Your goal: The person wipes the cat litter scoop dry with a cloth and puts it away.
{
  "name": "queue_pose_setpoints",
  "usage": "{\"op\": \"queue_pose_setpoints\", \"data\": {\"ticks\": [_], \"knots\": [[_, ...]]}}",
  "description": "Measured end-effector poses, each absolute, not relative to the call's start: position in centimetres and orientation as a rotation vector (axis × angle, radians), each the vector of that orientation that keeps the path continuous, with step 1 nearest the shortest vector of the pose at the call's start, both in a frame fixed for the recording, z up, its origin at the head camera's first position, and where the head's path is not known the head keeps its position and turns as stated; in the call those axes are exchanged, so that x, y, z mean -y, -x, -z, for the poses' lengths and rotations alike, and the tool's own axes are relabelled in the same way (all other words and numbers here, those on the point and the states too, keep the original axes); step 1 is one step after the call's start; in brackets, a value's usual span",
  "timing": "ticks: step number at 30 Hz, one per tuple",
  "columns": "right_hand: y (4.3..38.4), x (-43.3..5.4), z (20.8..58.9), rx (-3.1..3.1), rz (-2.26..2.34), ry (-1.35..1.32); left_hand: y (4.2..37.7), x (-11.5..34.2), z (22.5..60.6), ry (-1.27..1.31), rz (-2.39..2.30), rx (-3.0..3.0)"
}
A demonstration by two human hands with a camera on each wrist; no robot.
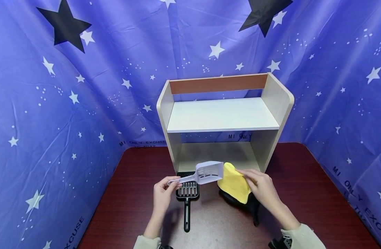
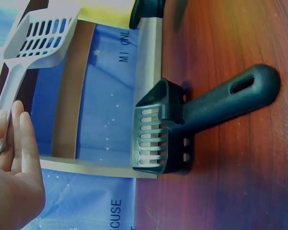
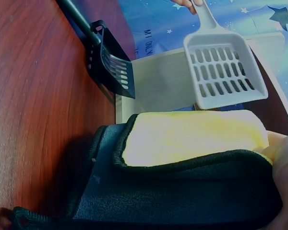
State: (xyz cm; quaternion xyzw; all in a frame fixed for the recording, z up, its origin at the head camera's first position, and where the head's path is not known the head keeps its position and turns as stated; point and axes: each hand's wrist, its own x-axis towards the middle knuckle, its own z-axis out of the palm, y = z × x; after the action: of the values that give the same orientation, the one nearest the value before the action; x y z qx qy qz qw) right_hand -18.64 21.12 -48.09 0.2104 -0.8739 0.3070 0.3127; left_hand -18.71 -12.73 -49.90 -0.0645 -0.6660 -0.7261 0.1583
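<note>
Left hand [image 1: 163,193]: grip narrow, thumb and fingers pinching the handle end of a pale slotted scoop [image 1: 199,176], raised above the worktop [image 1: 131,193] before the shelf unit [image 1: 223,116]. Right hand [image 1: 262,186]: grip closed on the upper edge of a yellow-and-black fabric piece [image 1: 235,183], dark binding along its rim. Whether its lower edge touches the worktop I can't say for sure. Black slotted scoop [image 1: 187,193] lies at the unit's front edge, handle toward the person. Worktop shows between black scoop and fabric; wider stretches run out to both side edges, where the starry blue curtain [image 1: 109,69] hangs.
</note>
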Motion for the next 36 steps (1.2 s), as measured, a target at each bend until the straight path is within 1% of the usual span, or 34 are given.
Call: {"op": "queue_pose_setpoints", "data": {"ticks": [10, 24, 36], "knots": [[18.7, -19.9, 48.0, 2.287, -0.988, -0.454, 18.6, 12.1, 49.0, 0.179, 2.085, 1.874], [18.8, -18.8, 47.4, 2.234, -1.270, -0.393, 18.2, 11.4, 49.0, 0.236, 2.185, 1.824], [19.1, -19.1, 47.0, 2.210, -1.324, -0.344, 18.0, 11.0, 49.0, 0.233, 2.201, 1.936]]}}
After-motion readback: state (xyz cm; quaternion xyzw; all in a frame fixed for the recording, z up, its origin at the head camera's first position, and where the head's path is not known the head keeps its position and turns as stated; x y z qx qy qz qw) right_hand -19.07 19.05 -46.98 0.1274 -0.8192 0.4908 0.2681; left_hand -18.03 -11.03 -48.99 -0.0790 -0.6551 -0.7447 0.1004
